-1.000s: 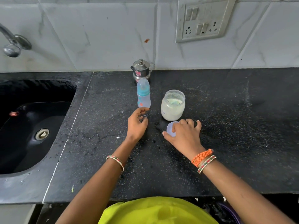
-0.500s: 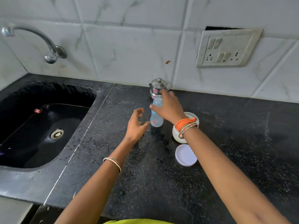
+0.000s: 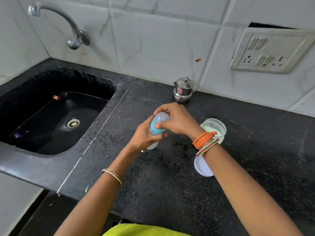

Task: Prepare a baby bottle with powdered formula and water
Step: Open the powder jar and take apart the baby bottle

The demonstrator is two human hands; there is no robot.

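Both hands hold the bottle (image 3: 157, 128) at the counter's (image 3: 170, 193) centre: left hand (image 3: 144, 137) wrapped around its body, right hand (image 3: 177, 120) pinching the cap. Keep it upright and twist firmly; the open jar (image 3: 216, 128) waits at three o'clock.

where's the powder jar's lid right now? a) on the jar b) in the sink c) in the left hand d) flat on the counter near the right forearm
d: the lid lies on the counter beside the right forearm, and the powder jar stands open.
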